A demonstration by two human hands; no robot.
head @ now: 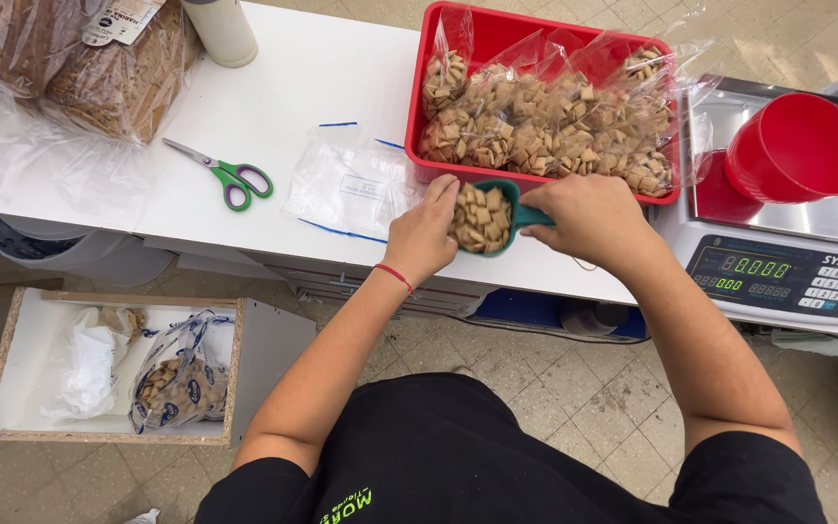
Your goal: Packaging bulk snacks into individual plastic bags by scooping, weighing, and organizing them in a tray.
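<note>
Scoop: a teal scoop (493, 215) is held level at the front edge of the white tabletop (293, 87), heaped with tan square cereal pieces (479, 217).
Right hand: the right hand (589, 215) is clenched around the scoop's handle, which is mostly hidden under the fingers.
Left hand: the left hand (426, 233) is cupped against the scoop's left side, fingers loosely curled and touching its rim (whether it bears weight cannot be told); a red cord bracelet (395, 277) is worn at the wrist.
Red tray: a red plastic tray (426, 58) sits just behind the scoop, filled with clear bags of the same cereal (545, 116).
Empty bags: flat clear bags (351, 184) lie on the tabletop just left of the left hand.
Scissors: green-and-purple-handled scissors (225, 175) lie further left, apart from the bags.
Scale: a digital scale (788, 272) stands to the right, with a red cup (795, 147) tipped on its steel plate.
Bread: bagged loaves (99, 58) are seen at the far left corner.
Below: an open wooden box (109, 364) on the floor holds a partly filled cereal bag (178, 374).
</note>
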